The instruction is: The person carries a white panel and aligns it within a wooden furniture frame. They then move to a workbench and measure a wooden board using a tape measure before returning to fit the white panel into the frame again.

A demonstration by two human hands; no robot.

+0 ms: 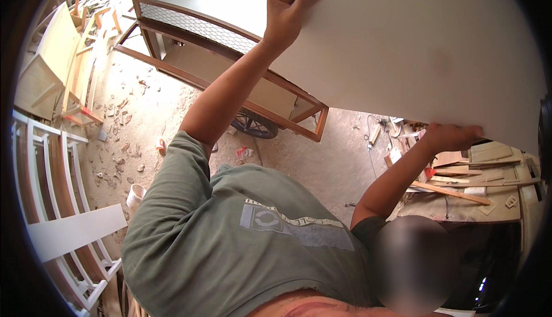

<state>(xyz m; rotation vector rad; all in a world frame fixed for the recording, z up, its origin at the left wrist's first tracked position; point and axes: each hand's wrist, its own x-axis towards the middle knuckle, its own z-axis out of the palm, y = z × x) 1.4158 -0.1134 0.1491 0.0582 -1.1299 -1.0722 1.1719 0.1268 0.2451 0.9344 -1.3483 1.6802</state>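
A large, flat, pale grey panel [425,46] is held up in front of me and fills the upper right. My left hand [287,12] is closed on its left edge, with the thumb on the near face. Along the lower edge, my right hand [454,137] grips the same panel; some of its fingers are hidden. Left of the panel and partly behind it stands a brown-framed cart [218,84] with a wire-mesh strip, pale panels and a spoked wheel [253,124].
White slatted furniture [63,161] stands at the left, a loose white board [77,232] across it. Pale wooden frames [80,81] are behind. A white cup [135,195] sits on the debris-strewn floor [132,115]. Wood strips [460,187] cover a worktop at the right.
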